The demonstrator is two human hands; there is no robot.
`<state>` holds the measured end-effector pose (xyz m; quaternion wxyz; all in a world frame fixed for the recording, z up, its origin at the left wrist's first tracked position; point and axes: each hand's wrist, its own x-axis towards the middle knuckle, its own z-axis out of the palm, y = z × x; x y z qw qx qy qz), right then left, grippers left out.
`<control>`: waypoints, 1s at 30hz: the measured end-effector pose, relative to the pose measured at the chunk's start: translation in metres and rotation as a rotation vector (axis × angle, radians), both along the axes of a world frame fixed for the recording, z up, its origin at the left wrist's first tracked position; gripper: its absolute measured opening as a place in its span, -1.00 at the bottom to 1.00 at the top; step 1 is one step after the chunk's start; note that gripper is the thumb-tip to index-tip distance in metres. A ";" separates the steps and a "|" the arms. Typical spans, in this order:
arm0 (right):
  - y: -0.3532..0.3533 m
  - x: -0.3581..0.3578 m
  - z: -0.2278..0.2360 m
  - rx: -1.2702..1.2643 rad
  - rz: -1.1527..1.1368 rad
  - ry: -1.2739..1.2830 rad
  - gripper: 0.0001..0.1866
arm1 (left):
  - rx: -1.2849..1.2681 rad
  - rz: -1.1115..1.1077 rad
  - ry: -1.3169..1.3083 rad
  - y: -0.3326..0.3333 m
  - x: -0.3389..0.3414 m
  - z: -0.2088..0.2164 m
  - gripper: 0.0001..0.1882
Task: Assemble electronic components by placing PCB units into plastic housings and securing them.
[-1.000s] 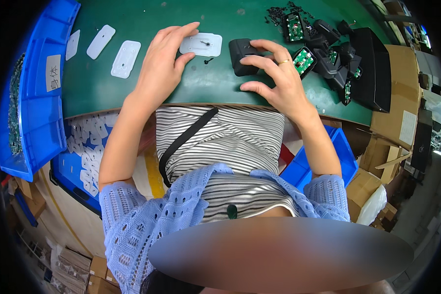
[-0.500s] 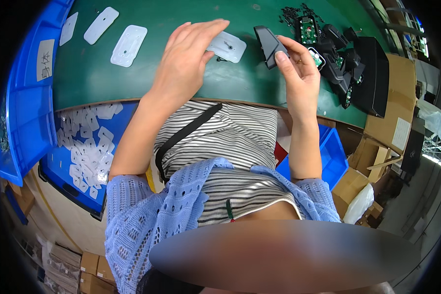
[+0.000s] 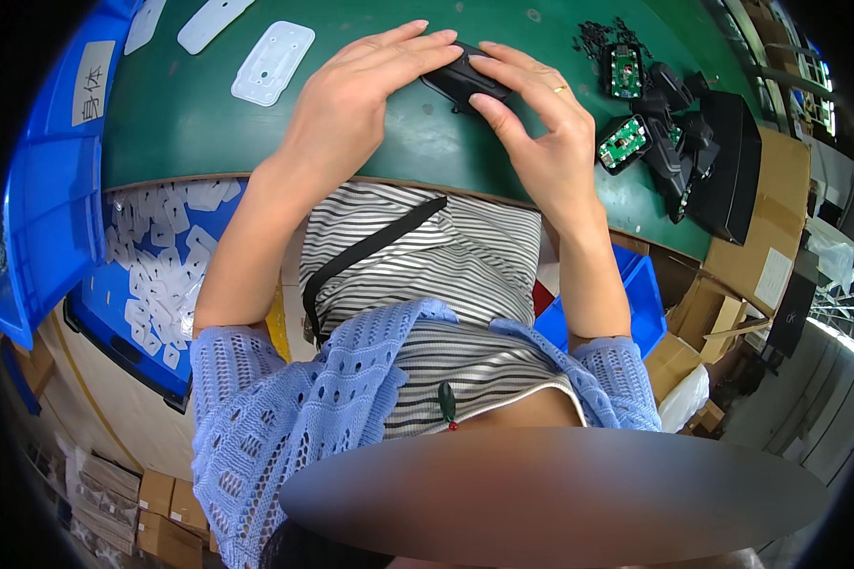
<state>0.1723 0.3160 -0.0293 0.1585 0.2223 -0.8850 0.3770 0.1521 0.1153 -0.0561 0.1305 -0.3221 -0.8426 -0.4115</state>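
Fingers (image 3: 520, 78) on black casing (image 3: 458, 83) — green bench (image 3: 427, 142), plates (image 3: 275, 64)

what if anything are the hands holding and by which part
The black housing, by its right end, in the right hand; the left hand touches its far left side, grip unclear.

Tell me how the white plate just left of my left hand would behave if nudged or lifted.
The white plate would probably slide rather than roll or tip, since it lies flat. Its crisp, uncrumpled outline suggests stiffness; its slim look hints that it's light.
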 end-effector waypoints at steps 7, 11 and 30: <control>0.001 0.001 -0.007 0.072 0.026 0.049 -0.63 | -0.063 0.023 0.051 -0.001 0.003 -0.003 -0.51; -0.001 0.003 -0.013 0.109 0.013 0.094 -0.62 | -0.151 0.009 0.028 -0.004 0.005 0.000 -0.43; 0.018 -0.003 0.001 -0.408 -0.187 -0.091 -0.75 | 0.159 0.068 -0.467 0.024 -0.204 0.020 -0.80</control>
